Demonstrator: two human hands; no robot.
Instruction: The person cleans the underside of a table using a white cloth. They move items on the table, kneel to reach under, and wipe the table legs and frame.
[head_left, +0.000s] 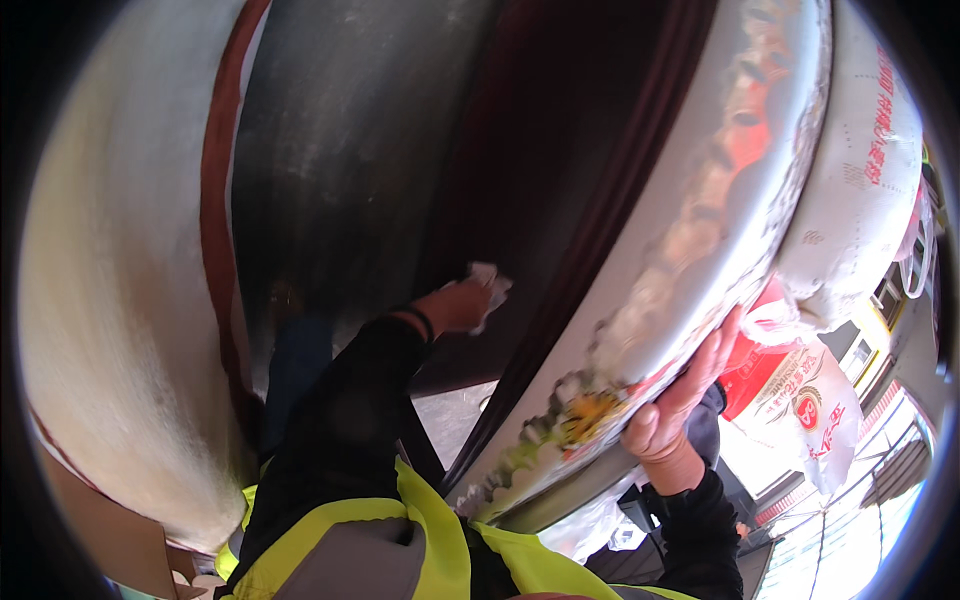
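My left hand (461, 304) is shut on a crumpled white cloth or tissue (491, 289), in front of a dark maroon panel (555, 172). Whether the cloth touches the panel I cannot tell. A black band circles that wrist. My right hand (675, 409) lies with fingers stretched along the outer edge of a glossy pale slab (675, 262), its thumb apart from the fingers. Colourful flower-like patterns, blurred, show on the slab's shiny face. Dark ridged trim (637, 150) runs between slab and panel.
A dark grey surface (337, 150) and a reddish-brown band (217, 187) border a pale surface (112, 262) at left. White printed sacks (840, 180) and a red-and-white plastic bag (817, 397) sit beyond the slab. Brown cardboard (112, 517) shows lower left.
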